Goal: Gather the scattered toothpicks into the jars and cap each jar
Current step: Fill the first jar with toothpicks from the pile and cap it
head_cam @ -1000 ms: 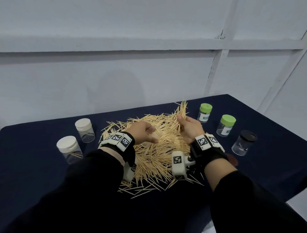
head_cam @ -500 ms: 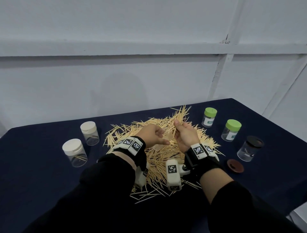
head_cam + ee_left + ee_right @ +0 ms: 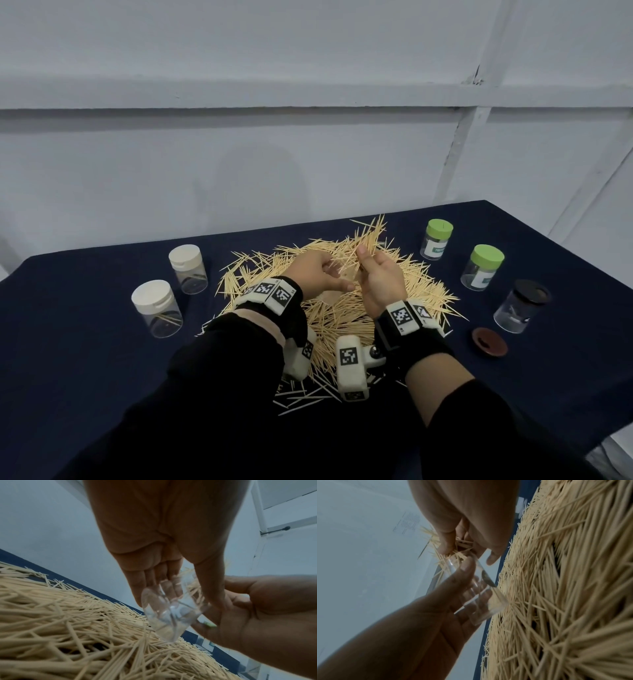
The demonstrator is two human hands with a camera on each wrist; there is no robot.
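Hands shifted together above toothpick pile; capped jars flank it.

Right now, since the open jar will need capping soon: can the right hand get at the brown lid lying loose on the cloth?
Probably yes, once freed: the brown lid lies on bare cloth on that side, nothing between. But the right hand grips a toothpick bundle over the jar in the left hand.
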